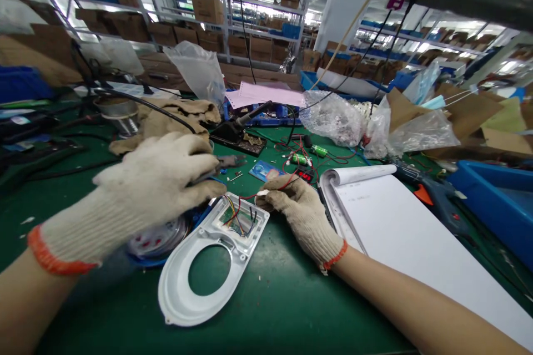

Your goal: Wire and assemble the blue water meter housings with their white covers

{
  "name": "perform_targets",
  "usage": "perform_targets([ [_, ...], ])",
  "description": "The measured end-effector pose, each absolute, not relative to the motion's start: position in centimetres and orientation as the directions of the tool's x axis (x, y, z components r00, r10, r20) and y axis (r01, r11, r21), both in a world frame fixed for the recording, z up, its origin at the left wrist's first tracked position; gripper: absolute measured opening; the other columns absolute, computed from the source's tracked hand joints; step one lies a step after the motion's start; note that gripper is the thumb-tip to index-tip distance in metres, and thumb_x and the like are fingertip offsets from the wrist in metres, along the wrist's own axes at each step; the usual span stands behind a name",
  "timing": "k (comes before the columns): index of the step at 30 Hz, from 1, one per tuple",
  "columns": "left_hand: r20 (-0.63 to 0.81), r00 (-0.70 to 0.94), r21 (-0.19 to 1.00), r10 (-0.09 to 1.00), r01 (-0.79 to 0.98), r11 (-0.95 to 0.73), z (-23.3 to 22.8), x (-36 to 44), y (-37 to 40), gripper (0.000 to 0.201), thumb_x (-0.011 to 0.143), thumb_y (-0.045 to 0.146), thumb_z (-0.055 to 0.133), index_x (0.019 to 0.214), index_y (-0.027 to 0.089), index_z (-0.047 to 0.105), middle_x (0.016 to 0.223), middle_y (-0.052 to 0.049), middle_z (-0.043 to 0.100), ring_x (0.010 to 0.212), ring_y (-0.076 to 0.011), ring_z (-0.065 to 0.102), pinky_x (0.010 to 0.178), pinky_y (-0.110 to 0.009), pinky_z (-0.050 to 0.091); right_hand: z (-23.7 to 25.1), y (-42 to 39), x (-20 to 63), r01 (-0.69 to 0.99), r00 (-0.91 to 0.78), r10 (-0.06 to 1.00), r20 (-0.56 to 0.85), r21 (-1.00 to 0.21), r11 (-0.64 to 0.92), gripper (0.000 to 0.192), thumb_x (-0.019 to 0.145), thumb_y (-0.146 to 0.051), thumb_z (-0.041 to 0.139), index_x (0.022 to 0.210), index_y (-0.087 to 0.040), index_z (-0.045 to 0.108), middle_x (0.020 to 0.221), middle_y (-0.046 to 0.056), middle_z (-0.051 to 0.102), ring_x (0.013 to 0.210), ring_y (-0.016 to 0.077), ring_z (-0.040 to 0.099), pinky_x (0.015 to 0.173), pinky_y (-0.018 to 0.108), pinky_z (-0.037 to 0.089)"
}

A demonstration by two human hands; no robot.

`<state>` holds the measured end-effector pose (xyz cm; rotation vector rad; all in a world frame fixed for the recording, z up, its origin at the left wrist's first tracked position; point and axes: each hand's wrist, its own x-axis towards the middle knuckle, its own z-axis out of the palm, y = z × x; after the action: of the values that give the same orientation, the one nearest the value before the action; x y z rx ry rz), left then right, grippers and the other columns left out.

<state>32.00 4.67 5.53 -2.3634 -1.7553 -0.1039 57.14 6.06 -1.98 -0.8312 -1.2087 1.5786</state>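
My left hand (154, 183), in a white knit glove with an orange cuff, has its fingers curled round a pair of pliers; the metal jaws (231, 161) stick out past the fingertips, and the handles are mostly hidden. My right hand (297, 205), gloved alike, pinches a thin red wire near a small white connector (262, 193). Between them lies a white plastic housing (177, 283) with a large round hole. Its upper recess holds a green circuit board (229, 215) with red, yellow and black wires. The red wire runs from there to my right fingers.
Ahead are green batteries (298, 159), a lit red display (303, 175), a blue card (264, 170) and a soldering iron (254, 115) in its stand. A writing pad (391, 216), power drill (441, 205) and blue bin (495, 188) sit right. A tape-like roll (158, 239) lies under my left wrist.
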Motion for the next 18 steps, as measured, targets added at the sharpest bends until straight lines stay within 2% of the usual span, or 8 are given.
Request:
perform_targets([
  [3,0.207,0.502,-0.212,0.84,0.861,-0.462,4.9,33.5,3.5,0.038,0.093,0.055,0.046,0.101,0.028,0.071,0.113,-0.007,0.059,0.1,-0.0294,0.053,0.085,-0.048,0.044,-2.0,6.0,57.1,-0.271,-0.279,0.96,0.029,-0.961,-0.05,0.018,0.078,-0.028,0.08,0.088,-0.021,0.068,0.082,0.0,0.073,0.073,0.0159,0.07,0.075,0.031,0.056],
  [6,0.246,0.615,-0.315,0.749,0.782,-0.538,4.2,33.6,3.2,0.036,0.094,0.052,0.044,0.089,0.029,0.07,0.109,-0.008,0.061,0.096,-0.0317,0.052,0.079,-0.05,0.042,-2.1,5.9,57.1,-0.256,-0.248,0.967,0.054,-0.967,-0.012,0.015,0.077,-0.025,0.08,0.086,-0.022,0.068,0.081,-0.001,0.072,0.073,0.0144,0.068,0.074,0.029,0.055],
  [9,0.234,0.632,-0.345,0.739,0.765,-0.544,3.9,33.6,3.2,0.032,0.093,0.051,0.046,0.087,0.03,0.069,0.105,-0.008,0.061,0.093,-0.0326,0.051,0.077,-0.05,0.04,-2.1,6.0,57.1,-0.239,-0.235,0.969,0.079,-0.971,0.021,0.015,0.075,-0.022,0.08,0.085,-0.022,0.069,0.08,-0.002,0.072,0.072,0.0132,0.066,0.073,0.028,0.054],
  [13,0.209,0.652,-0.329,0.729,0.749,-0.575,3.8,34.3,3.0,0.023,0.09,0.045,0.053,0.083,0.031,0.069,0.099,-0.006,0.062,0.087,-0.0305,0.05,0.076,-0.049,0.037,-2.0,6.0,57.0,-0.209,-0.227,0.969,0.096,-0.977,0.047,0.016,0.071,-0.019,0.082,0.082,-0.023,0.07,0.08,-0.003,0.072,0.073,0.0134,0.065,0.075,0.028,0.054],
  [16,0.214,0.647,-0.349,0.732,0.75,-0.561,3.7,34.9,2.7,0.013,0.084,0.038,0.06,0.088,0.034,0.072,0.093,-0.005,0.061,0.084,-0.0305,0.049,0.072,-0.046,0.035,-1.8,5.8,57.0,-0.198,-0.223,0.97,0.096,-0.979,0.051,0.016,0.071,-0.02,0.082,0.082,-0.024,0.071,0.079,-0.003,0.072,0.074,0.0139,0.065,0.077,0.029,0.054],
  [18,0.218,0.63,-0.369,0.745,0.76,-0.534,3.7,35.2,2.5,0.013,0.08,0.035,0.064,0.09,0.035,0.073,0.09,-0.005,0.061,0.082,-0.0314,0.047,0.071,-0.044,0.033,-1.8,5.6,56.9,-0.194,-0.211,0.973,0.096,-0.979,0.054,0.016,0.071,-0.021,0.082,0.082,-0.024,0.07,0.08,-0.003,0.072,0.075,0.0146,0.066,0.079,0.031,0.055],
])
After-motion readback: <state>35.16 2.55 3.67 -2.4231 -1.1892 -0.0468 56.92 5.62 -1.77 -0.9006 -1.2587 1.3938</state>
